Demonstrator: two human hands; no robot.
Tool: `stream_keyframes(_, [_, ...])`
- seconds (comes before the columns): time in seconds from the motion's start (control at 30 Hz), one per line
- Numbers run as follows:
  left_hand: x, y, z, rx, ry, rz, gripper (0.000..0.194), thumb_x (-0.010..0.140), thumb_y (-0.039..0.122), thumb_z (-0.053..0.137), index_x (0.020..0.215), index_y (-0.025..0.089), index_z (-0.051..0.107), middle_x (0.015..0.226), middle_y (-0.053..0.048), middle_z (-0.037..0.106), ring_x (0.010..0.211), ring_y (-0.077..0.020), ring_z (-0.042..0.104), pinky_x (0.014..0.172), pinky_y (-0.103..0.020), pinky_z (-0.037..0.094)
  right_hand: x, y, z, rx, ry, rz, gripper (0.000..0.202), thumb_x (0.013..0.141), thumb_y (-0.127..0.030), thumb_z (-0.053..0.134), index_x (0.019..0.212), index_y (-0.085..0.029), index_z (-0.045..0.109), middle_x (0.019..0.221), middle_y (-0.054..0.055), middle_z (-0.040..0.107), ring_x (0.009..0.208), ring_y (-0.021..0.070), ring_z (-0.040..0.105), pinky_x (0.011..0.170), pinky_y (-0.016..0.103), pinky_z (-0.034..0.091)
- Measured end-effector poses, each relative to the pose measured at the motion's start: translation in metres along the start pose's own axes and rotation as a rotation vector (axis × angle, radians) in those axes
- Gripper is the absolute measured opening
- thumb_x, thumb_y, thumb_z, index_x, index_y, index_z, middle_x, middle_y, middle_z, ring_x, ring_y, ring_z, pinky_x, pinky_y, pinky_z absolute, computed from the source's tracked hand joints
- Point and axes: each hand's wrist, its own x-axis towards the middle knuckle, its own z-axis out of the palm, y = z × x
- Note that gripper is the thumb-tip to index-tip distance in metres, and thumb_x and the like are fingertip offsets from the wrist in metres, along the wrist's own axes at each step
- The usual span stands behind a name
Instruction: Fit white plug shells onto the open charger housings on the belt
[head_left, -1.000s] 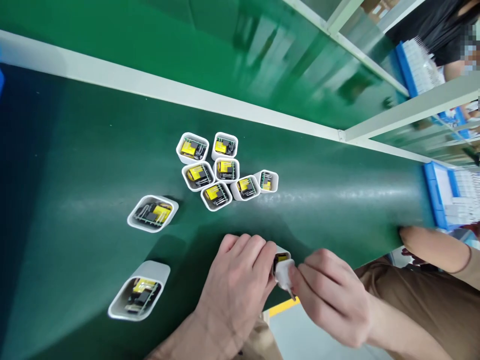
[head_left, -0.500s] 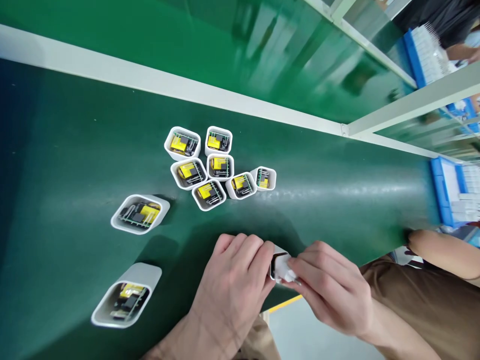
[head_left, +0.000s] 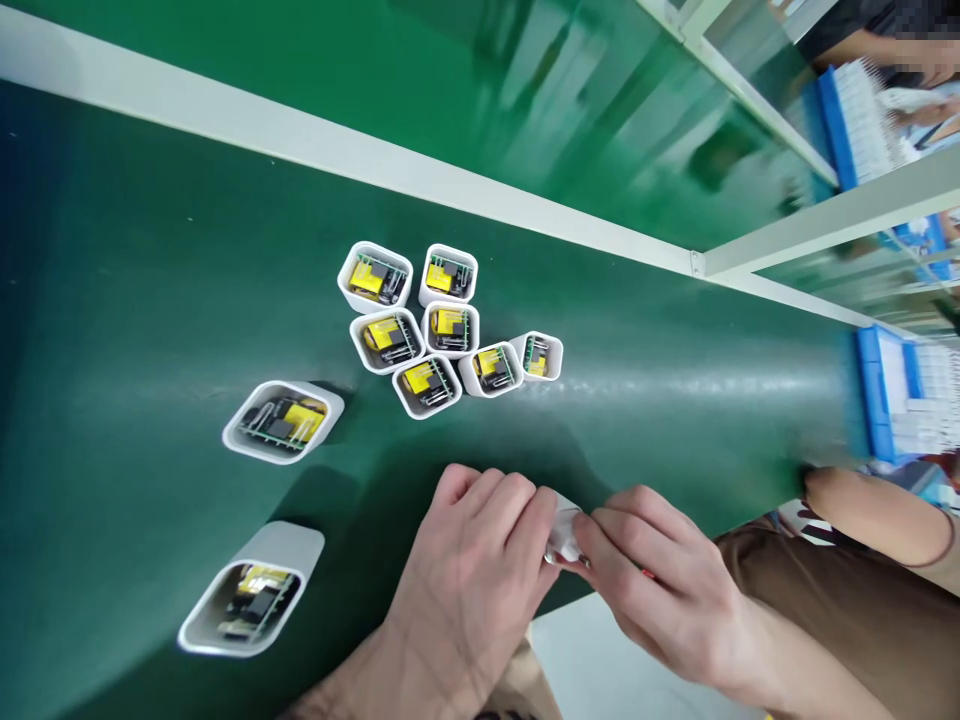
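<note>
My left hand (head_left: 476, 560) is closed around a white charger housing (head_left: 566, 506), most of it hidden under the fingers. My right hand (head_left: 667, 580) pinches a white plug cover (head_left: 564, 540) against the housing's open end. Whether the cover is fully seated I cannot tell. A small red spot shows between the right fingers; its nature is unclear. To the left lie two more white charger housings, one nearer (head_left: 251, 590) and one farther (head_left: 283, 422). Each has a circuit board with yellow and black parts inside.
Several similar open housings (head_left: 426, 386) stand grouped on the green table (head_left: 675, 400). A white metal bar (head_left: 360, 155) crosses behind them. At right are blue trays (head_left: 874, 390) of white parts and a co-worker's arm (head_left: 877, 510); another person's hands show at top right.
The plug cover has come up against the housing, hiding the dark opening and metal pin seen before. The view has shifted slightly; the housings on the table stay put.
</note>
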Motion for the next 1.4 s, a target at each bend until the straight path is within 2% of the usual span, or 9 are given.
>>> stream_keyframes(0.47, [0.000,-0.002,0.001,0.005,0.028,0.020,0.014,0.093,0.012,0.053,0.096,0.017,0.066,0.079,0.000,0.064,0.073,-0.0157,0.057,0.070,-0.037,0.035,0.011,0.012,0.003,0.119,-0.001,0.017,0.018,0.092,-0.004,0.052,0.105,-0.014,0.058,0.081,0.007,0.060,0.069,0.0174,0.044,0.058,0.034,0.040])
stream_keyframes(0.53, [0.001,-0.001,0.000,0.013,0.014,-0.002,0.014,0.093,0.012,0.054,0.096,0.018,0.066,0.081,-0.001,0.065,0.075,-0.0166,0.057,0.071,-0.037,0.036,0.014,0.016,0.006,0.181,0.056,0.019,0.015,0.092,-0.007,0.055,0.104,-0.015,0.057,0.079,0.005,0.060,0.066,0.0156,0.043,0.055,0.032,0.039])
stream_keyframes(0.67, [0.004,-0.001,-0.001,0.019,0.000,-0.055,0.010,0.092,0.017,0.057,0.098,0.018,0.066,0.084,-0.002,0.064,0.076,-0.0190,0.056,0.072,-0.039,0.039,0.014,0.023,0.016,0.001,0.288,-0.224,0.013,0.088,-0.008,0.058,0.097,-0.017,0.060,0.075,0.004,0.060,0.066,0.0165,0.050,0.053,0.031,0.039])
stream_keyframes(0.87, [-0.001,0.003,-0.003,0.079,0.007,-0.075,0.008,0.091,0.020,0.062,0.098,0.018,0.065,0.088,-0.004,0.065,0.079,-0.0215,0.059,0.072,-0.040,0.046,0.009,0.039,0.002,0.675,0.242,0.180,0.015,0.097,-0.020,0.057,0.112,-0.020,0.058,0.081,0.004,0.061,0.068,0.0168,0.053,0.060,0.033,0.045])
stream_keyframes(0.97, [-0.001,0.012,-0.018,0.196,-0.004,-0.044,0.052,0.085,0.046,0.070,0.125,0.014,0.059,0.105,-0.010,0.068,0.088,-0.0260,0.063,0.075,-0.041,0.053,0.024,0.060,-0.012,0.708,0.456,0.243,0.011,0.095,-0.020,0.062,0.106,-0.022,0.062,0.080,0.002,0.061,0.069,0.0159,0.055,0.063,0.032,0.045])
stream_keyframes(1.03, [0.009,0.019,-0.033,0.326,0.062,0.003,0.067,0.088,0.054,0.065,0.137,0.011,0.051,0.114,-0.013,0.068,0.094,-0.0268,0.064,0.077,-0.040,0.054,0.044,0.077,-0.016,0.687,0.553,0.326,0.006,0.094,-0.023,0.066,0.098,-0.023,0.062,0.083,0.001,0.062,0.069,0.0138,0.056,0.060,0.027,0.045])
stream_keyframes(1.17, [0.054,0.022,-0.055,0.674,0.210,0.029,0.038,0.096,0.025,0.059,0.132,0.013,0.058,0.128,-0.012,0.067,0.111,-0.0307,0.062,0.091,-0.046,0.050,0.081,0.107,-0.008,0.771,0.575,0.408,0.016,0.091,-0.036,0.070,0.089,-0.023,0.061,0.082,-0.001,0.065,0.064,0.0115,0.057,0.055,0.023,0.045])
stream_keyframes(1.3, [0.092,0.012,-0.051,0.820,0.110,0.001,0.022,0.092,0.021,0.063,0.110,0.011,0.069,0.136,-0.015,0.063,0.133,-0.0363,0.050,0.109,-0.054,0.039,0.081,0.122,0.009,0.663,0.521,0.351,0.014,0.092,-0.036,0.068,0.092,-0.023,0.062,0.082,0.000,0.066,0.065,0.0120,0.058,0.057,0.024,0.046])
stream_keyframes(1.4, [0.104,0.016,-0.038,0.777,0.093,-0.026,0.017,0.089,0.029,0.068,0.095,0.013,0.069,0.122,-0.015,0.067,0.127,-0.0354,0.054,0.107,-0.054,0.041,0.069,0.127,0.013,0.601,0.522,0.255,0.010,0.094,-0.031,0.067,0.097,-0.022,0.063,0.083,0.001,0.066,0.067,0.0129,0.058,0.057,0.025,0.046])
